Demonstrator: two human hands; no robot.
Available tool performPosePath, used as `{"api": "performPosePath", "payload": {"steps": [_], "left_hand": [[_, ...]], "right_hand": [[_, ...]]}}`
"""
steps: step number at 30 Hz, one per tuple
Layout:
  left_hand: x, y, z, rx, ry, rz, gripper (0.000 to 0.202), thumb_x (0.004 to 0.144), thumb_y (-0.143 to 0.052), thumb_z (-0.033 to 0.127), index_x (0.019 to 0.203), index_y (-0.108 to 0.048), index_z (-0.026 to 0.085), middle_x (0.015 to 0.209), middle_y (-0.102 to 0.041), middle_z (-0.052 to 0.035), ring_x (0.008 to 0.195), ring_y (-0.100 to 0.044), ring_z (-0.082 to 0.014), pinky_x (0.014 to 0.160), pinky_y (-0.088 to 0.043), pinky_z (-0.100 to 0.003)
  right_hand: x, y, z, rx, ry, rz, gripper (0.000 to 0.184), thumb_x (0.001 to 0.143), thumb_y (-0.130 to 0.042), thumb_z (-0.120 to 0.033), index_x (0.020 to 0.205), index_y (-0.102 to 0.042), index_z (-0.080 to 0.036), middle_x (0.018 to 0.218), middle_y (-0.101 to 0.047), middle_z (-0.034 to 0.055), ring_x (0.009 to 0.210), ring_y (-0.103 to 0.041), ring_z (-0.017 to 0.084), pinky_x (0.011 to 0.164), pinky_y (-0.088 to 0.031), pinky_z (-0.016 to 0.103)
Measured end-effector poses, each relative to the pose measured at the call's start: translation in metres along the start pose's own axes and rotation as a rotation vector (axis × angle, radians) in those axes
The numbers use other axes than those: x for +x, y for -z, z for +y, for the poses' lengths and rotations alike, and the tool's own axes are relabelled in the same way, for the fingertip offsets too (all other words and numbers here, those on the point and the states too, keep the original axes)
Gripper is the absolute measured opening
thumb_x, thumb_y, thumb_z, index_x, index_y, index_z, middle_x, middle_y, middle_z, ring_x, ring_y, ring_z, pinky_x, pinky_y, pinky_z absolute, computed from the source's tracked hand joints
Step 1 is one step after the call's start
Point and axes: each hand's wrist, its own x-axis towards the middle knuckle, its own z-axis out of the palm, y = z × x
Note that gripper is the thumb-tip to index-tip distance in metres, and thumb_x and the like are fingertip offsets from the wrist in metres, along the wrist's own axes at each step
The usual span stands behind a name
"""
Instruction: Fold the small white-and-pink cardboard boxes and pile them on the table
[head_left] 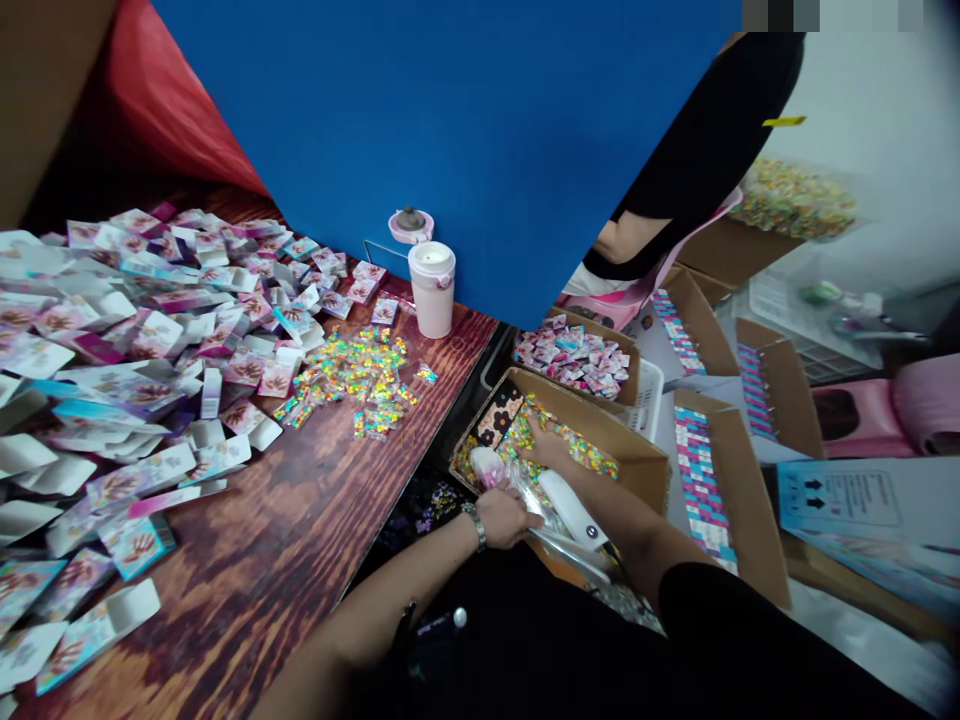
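My right hand [549, 446] reaches into an open cardboard box [645, 470] and touches small colourful packets [592, 452]. Its thumb and fingers look apart, with the tips partly hidden among the packets. Nearer to me, my left hand [504, 518], with a metal watch [474, 524] on the wrist, is closed at the near side of the box. Its fingers seem to grip a clear plastic bag [531, 492]. A white oblong device [571, 510] lies between my arms, and a flower-patterned piece [498, 420] stands in the box's left corner.
Small printed boxes [157, 335] are heaped across the wooden table [300, 540], beside a pile of bright packets [356, 375]. A pink tumbler [433, 295] stands near a blue panel [450, 130]. Filled cartons [720, 470] stand on the right; another person's arm [637, 235] is behind.
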Motion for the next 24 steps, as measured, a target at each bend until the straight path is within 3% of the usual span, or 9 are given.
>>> {"api": "performPosePath", "payload": {"steps": [7,13,19,24], "left_hand": [[-0.006,0.014,0.008,-0.047,0.001,0.104,0.066,0.085,-0.06,0.039,0.143,-0.037,0.018,0.136,-0.053,-0.0134,0.125,-0.047,-0.0302,0.109,-0.031,-0.052],[-0.009,0.018,0.016,-0.046,-0.019,0.111,0.069,0.082,-0.063,0.037,0.143,-0.038,0.017,0.139,-0.049,-0.0161,0.129,-0.043,-0.0341,0.111,-0.026,-0.056],[-0.011,0.021,0.021,0.011,-0.033,0.174,0.071,0.084,-0.059,0.041,0.145,-0.032,0.015,0.144,-0.043,-0.0175,0.132,-0.039,-0.0355,0.108,-0.03,-0.053],[-0.015,0.02,0.022,0.076,-0.022,0.255,0.071,0.087,-0.054,0.047,0.145,-0.031,0.014,0.146,-0.04,-0.017,0.132,-0.039,-0.0352,0.107,-0.032,-0.051]], "right_hand": [[0.007,0.005,0.024,0.023,0.0,0.086,0.037,0.095,-0.054,-0.042,0.123,-0.056,-0.019,0.121,-0.057,0.009,0.104,-0.058,0.021,0.09,-0.05,0.041],[0.002,0.013,0.063,0.082,0.014,0.216,0.047,0.086,-0.058,-0.029,0.132,-0.051,-0.02,0.124,-0.057,0.0118,0.11,-0.056,0.025,0.092,-0.046,0.037],[-0.016,0.029,0.071,0.153,0.128,0.3,0.049,0.078,-0.057,-0.029,0.126,-0.056,-0.02,0.126,-0.06,0.011,0.114,-0.057,0.027,0.096,-0.045,0.039],[-0.021,0.039,0.08,0.238,0.246,0.347,0.051,0.074,-0.057,-0.038,0.12,-0.061,-0.017,0.111,-0.067,0.0114,0.097,-0.065,0.029,0.085,-0.051,0.041]]}}
